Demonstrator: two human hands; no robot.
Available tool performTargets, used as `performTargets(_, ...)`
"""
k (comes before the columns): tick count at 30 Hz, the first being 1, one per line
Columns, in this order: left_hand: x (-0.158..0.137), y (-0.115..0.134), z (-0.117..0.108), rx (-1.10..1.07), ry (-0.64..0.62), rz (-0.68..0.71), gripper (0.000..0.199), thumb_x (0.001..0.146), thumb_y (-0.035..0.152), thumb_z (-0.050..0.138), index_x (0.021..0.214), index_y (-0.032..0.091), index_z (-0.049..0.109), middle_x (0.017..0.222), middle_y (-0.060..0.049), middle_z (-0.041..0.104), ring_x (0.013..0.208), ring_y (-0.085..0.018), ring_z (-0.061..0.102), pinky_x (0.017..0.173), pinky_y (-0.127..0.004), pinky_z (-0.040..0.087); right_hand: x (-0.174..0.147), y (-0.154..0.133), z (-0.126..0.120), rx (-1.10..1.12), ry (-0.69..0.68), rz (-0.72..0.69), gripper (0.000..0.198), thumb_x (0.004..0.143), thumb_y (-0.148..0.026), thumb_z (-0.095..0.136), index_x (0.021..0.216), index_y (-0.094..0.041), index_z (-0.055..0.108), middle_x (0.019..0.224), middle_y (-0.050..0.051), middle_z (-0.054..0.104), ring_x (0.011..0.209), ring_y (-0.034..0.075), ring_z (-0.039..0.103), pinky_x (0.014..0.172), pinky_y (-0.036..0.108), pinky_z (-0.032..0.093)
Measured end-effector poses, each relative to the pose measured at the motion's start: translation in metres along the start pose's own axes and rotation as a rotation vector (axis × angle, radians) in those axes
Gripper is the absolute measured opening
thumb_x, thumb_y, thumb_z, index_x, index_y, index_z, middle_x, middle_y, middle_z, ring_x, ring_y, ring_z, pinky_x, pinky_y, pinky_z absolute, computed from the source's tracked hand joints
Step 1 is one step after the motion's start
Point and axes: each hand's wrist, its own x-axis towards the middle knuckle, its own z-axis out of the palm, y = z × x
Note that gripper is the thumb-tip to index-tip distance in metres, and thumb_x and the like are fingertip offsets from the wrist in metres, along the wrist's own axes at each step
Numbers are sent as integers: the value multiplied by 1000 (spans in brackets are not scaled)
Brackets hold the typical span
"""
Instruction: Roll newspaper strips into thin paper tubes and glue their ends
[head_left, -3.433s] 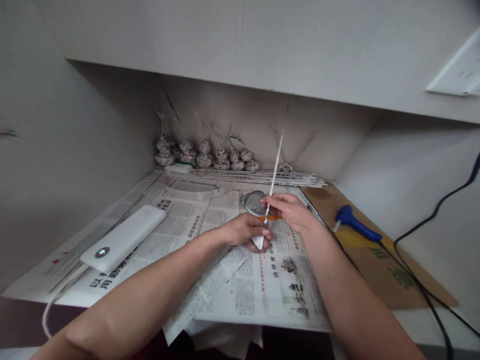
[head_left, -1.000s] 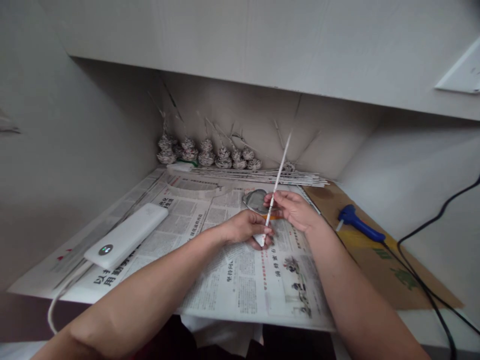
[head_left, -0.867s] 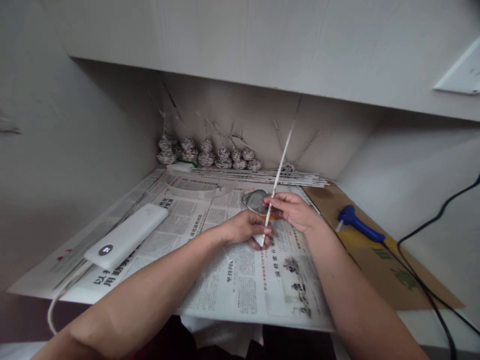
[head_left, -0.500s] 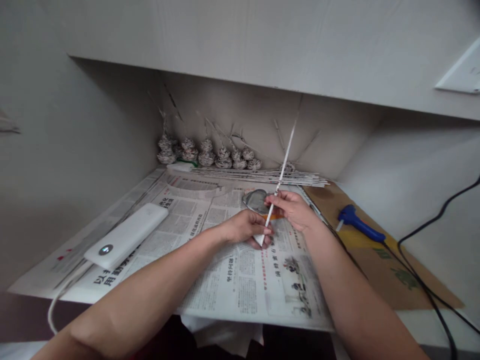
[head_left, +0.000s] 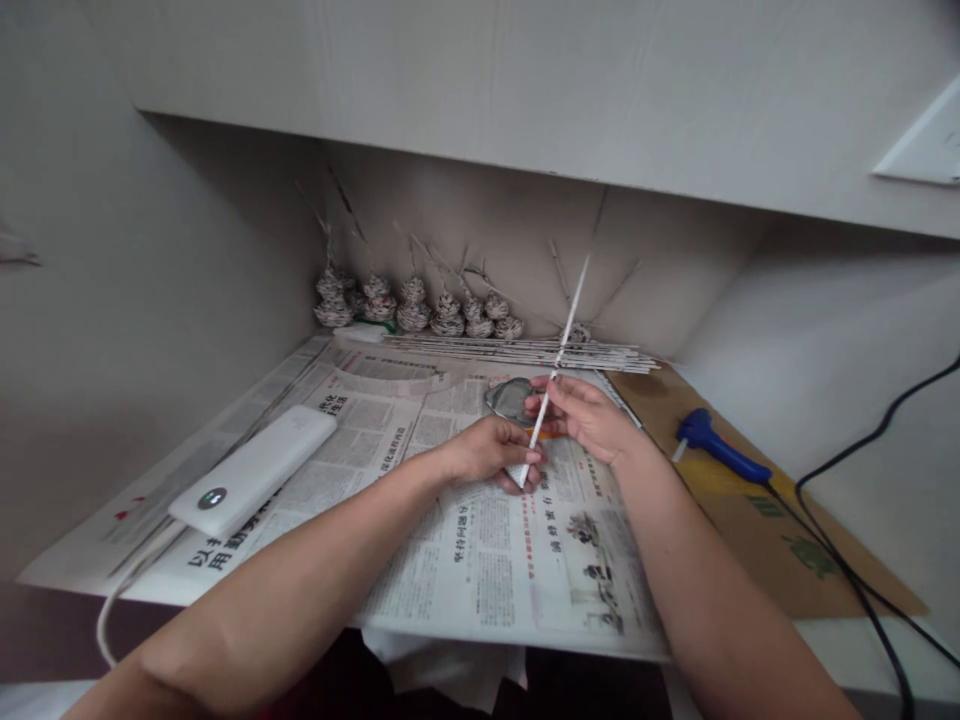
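Note:
A thin white rolled-paper stick (head_left: 565, 335) leans up and slightly right, away from me, over the newspaper. My left hand (head_left: 499, 452) is closed on its lower end, where the paper widens into a small flap. Higher up, my right hand (head_left: 574, 410) has its thumb and fingers closed around the stick. Just beyond the hands lies a grey roundish object (head_left: 510, 398) on the newspaper; my right fingers partly cover it, and its kind is unclear. A bit of something orange shows beneath my right hand.
Newspaper (head_left: 420, 520) covers the tabletop. Paper sticks (head_left: 517, 352) lie in a bundle behind, before several woven gourd shapes (head_left: 413, 305). At left sits a white power bank (head_left: 255, 470) with a cable; at right a blue glue gun (head_left: 720, 448) on cardboard (head_left: 810, 530). A panel (head_left: 480, 90) overhangs.
The stick's upper tip has come down a little toward me. My right fingers have shifted along or around the stick, while my left hand stays nearly in place.

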Motion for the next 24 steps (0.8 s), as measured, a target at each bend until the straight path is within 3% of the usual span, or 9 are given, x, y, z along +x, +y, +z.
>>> performTargets(3,1,-1,-1,8,7,-10,40,70,45,68,90,11,63,77,-9,65,70,-17,63,63,-32,51,-1,0,1,-18,-73,17,30,70,-39,72,92,-19,68,99,8,67,87,19,63,70,31,51)
performTargets(7,1,-3,-1,20,2,-19,39,71,44,68,91,11,63,77,-8,65,71,-17,63,62,-31,51,4,4,2,-39,134,-18,23,61,-36,79,67,-18,65,87,3,68,79,17,62,64,27,50)
performTargets(9,2,-3,-2,19,9,-4,37,72,44,67,89,11,63,78,-9,65,73,-17,63,62,-30,51,4,4,2,-49,155,-36,24,64,-39,76,72,-18,67,86,3,68,80,17,61,65,27,50)
performTargets(13,1,-2,-2,12,23,-4,37,71,44,67,89,11,63,78,-9,65,73,-17,63,63,-31,52,1,1,2,-56,-46,-19,30,72,-41,69,91,-18,70,97,7,67,85,18,61,74,32,50)
performTargets(18,0,0,-1,5,12,-8,41,70,46,68,90,11,63,77,-9,65,71,-17,63,61,-30,51,2,1,2,-24,118,-79,22,67,-38,74,73,-19,68,84,3,67,79,16,61,67,27,49)
performTargets(22,1,-1,-1,1,41,-14,42,69,46,68,91,11,63,79,-9,65,71,-17,63,61,-30,51,2,2,2,-19,-22,-23,29,72,-42,69,89,-19,70,92,7,67,86,18,61,70,29,50)
performTargets(24,2,-1,-1,5,39,-23,41,69,46,68,91,11,63,78,-8,65,70,-17,63,60,-30,51,2,2,2,-25,-16,-8,26,69,-39,72,86,-19,70,90,6,67,84,18,61,71,30,50)
